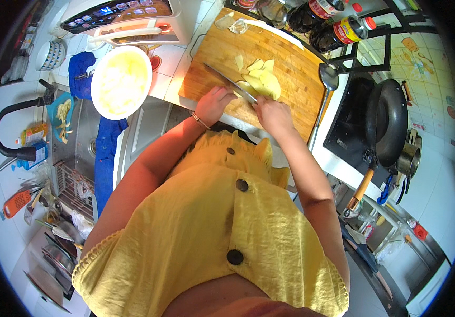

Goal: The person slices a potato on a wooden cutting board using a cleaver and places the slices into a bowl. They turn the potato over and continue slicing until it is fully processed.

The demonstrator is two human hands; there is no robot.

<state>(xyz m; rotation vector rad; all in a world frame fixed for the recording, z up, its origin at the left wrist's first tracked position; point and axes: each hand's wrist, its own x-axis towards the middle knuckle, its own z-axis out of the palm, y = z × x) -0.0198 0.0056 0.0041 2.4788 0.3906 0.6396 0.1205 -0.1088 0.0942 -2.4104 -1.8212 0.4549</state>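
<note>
My right hand (274, 115) grips the handle of a kitchen knife (227, 81) above the near edge of a wooden cutting board (298, 51). Its blade points up and left, lying across a pale slice. To the left of the blade, the fingertips of my left hand (214, 105) press on a pale potato piece (236, 93), partly hidden by fingers and knife. Several overlapping potato slices (265, 80) lie just beyond the blade, and one thin slice (239, 62) rests apart from them.
A white bowl (148, 85) with overexposed pale contents stands left, near the sink (81, 126). A blue strainer (55, 126) holds peelings. Soy-sauce-like bottles (340, 33) line the back. A ladle (327, 79) lies along the board's right edge, beside a wok (390, 123) on the hob.
</note>
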